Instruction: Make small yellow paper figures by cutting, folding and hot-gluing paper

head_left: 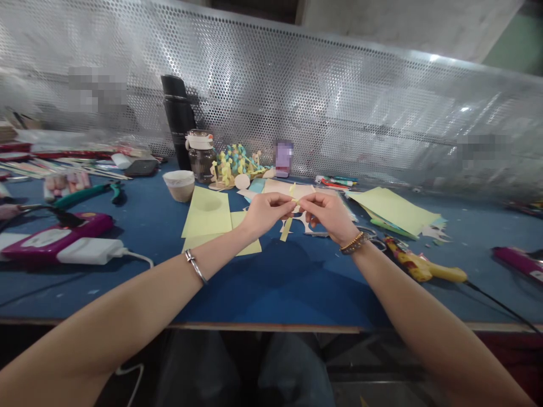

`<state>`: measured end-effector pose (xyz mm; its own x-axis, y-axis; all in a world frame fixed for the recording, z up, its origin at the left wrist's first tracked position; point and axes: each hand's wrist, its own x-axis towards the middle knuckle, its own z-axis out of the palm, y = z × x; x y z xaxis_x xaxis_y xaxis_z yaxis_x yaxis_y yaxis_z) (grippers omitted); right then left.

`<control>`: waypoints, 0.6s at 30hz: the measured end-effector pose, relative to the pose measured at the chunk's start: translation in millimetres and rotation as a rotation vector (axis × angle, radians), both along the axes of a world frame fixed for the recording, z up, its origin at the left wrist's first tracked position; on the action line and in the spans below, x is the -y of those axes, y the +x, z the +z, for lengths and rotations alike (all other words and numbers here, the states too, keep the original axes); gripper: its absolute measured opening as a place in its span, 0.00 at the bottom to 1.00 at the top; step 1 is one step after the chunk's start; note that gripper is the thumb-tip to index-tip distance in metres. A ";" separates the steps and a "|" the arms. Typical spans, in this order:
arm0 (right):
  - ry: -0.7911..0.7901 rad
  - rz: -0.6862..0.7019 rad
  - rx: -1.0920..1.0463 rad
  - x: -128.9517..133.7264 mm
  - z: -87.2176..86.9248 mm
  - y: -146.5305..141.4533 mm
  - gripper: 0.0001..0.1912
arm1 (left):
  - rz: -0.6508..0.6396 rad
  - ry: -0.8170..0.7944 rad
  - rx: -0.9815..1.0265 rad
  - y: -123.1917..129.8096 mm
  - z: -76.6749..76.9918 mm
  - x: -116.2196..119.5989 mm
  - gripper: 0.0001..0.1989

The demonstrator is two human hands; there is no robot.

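Observation:
Over the middle of the blue table, my left hand [270, 212] and my right hand [326, 213] meet, fingertips pinched together. Between them is a narrow yellow paper strip [287, 229], its lower end hanging below the fingers and a short piece showing above. Both hands have closed on it where the fingertips meet; the exact fold there is too small to make out. Yellow paper sheets [206, 217] lie beside my left forearm. Behind my hands are pale paper cut-outs [280, 187] and a cluster of small yellow and blue paper pieces [237, 163].
A glue gun [424, 265] with a cord lies right of my right forearm. More yellow sheets [394, 209] are at the right. Leftward are a purple power strip [63, 237], green pliers [82, 195], a cup [180, 186] and a jar [201, 158]. A phone [284, 158] leans against the perforated metal panel [254, 73].

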<state>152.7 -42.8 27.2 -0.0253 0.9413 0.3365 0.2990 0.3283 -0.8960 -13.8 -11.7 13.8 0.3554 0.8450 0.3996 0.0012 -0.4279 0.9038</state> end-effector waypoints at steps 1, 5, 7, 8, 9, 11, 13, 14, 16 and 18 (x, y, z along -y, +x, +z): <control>0.004 0.001 0.006 0.1 -0.1 -0.2 0.12 | 0.003 0.003 -0.009 -0.1 0.2 0.3 0.11; 0.013 0.006 0.003 0.6 -0.3 -0.2 0.11 | -0.021 -0.022 -0.009 0.0 1.9 2.1 0.12; 0.013 -0.006 -0.026 0.5 -0.3 0.8 0.11 | -0.058 -0.072 0.025 0.6 3.3 3.6 0.11; 0.011 -0.013 -0.045 0.3 -0.3 1.3 0.11 | -0.071 -0.097 0.045 1.0 4.0 4.4 0.11; 0.007 -0.020 -0.064 0.2 -0.2 1.9 0.12 | -0.077 -0.118 0.059 1.4 4.6 5.1 0.10; -0.001 -0.024 -0.081 -0.2 -0.1 2.8 0.12 | -0.071 -0.137 0.063 1.8 5.5 6.1 0.09; -0.006 -0.018 -0.076 -0.3 -0.1 3.1 0.12 | -0.052 -0.134 0.046 1.9 5.8 6.4 0.08; -0.008 -0.014 -0.069 -0.3 -0.1 3.1 0.12 | -0.044 -0.126 0.036 1.8 5.8 6.2 0.08; -0.010 -0.008 -0.051 -0.1 0.0 2.6 0.12 | -0.025 -0.106 0.026 1.7 5.3 5.2 0.08; -0.005 -0.004 -0.026 0.2 0.1 1.9 0.13 | -0.009 -0.089 0.029 1.6 4.3 3.6 0.08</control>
